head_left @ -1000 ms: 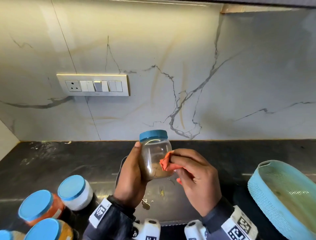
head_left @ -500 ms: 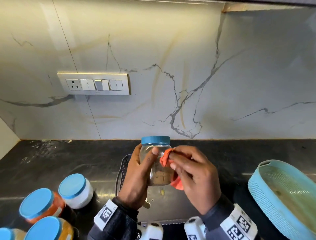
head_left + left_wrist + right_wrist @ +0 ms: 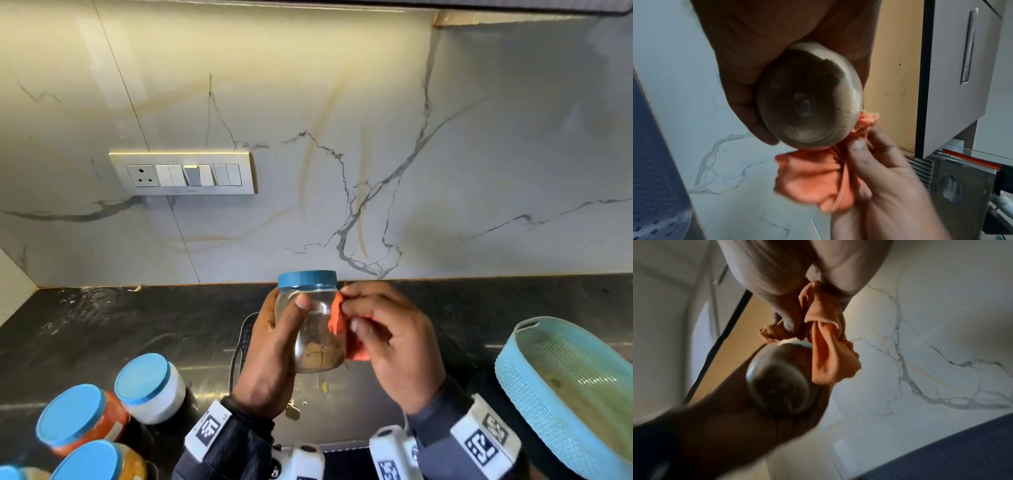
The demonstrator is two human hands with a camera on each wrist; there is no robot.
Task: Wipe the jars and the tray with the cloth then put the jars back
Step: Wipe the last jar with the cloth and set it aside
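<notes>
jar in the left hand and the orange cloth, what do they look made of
Jar: clear glossy plastic or glass, hard to tell; brown powder shows through the wall. Its lid: opaque blue, likely plastic. Cloth: thin soft fabric; it bunches and folds.

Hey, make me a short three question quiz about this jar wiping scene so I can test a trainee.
1. True or false: the left hand grips the clear jar above the counter.
2. The right hand presses the orange cloth against which part of that jar? A) the blue lid B) its side C) its base
3. Fill in: the light blue tray sits at the ____ edge of the head view.

Key:
1. True
2. B
3. right
</notes>
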